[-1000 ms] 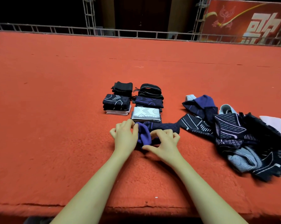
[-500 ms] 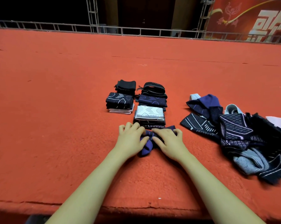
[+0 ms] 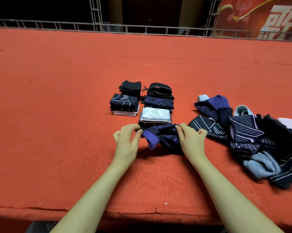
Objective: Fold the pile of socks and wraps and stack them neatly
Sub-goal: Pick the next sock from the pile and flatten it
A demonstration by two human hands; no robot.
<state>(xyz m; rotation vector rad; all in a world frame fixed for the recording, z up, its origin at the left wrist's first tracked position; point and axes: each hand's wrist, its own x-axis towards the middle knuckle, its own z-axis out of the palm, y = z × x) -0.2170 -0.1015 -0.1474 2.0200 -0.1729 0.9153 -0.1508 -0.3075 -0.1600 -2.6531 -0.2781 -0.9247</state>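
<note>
Red carpeted platform [image 3: 57, 132], metal railing [image 3: 142, 29] behind. Navy-and-purple sock [image 3: 160, 137]: held just above the carpet, near edge of folded stacks [image 3: 142, 101]; left hand [image 3: 126, 142] pinches its left end, right hand [image 3: 190, 140] grips its right end, fingers curled. Unfolded pile [image 3: 251, 135]: lies well to the right.

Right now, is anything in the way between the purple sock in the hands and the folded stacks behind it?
Nothing visible is. The purple sock, pinched by the left hand and right hand, sits right in front of the white folded piece atop the nearest stack, with no other thing between them.
</note>
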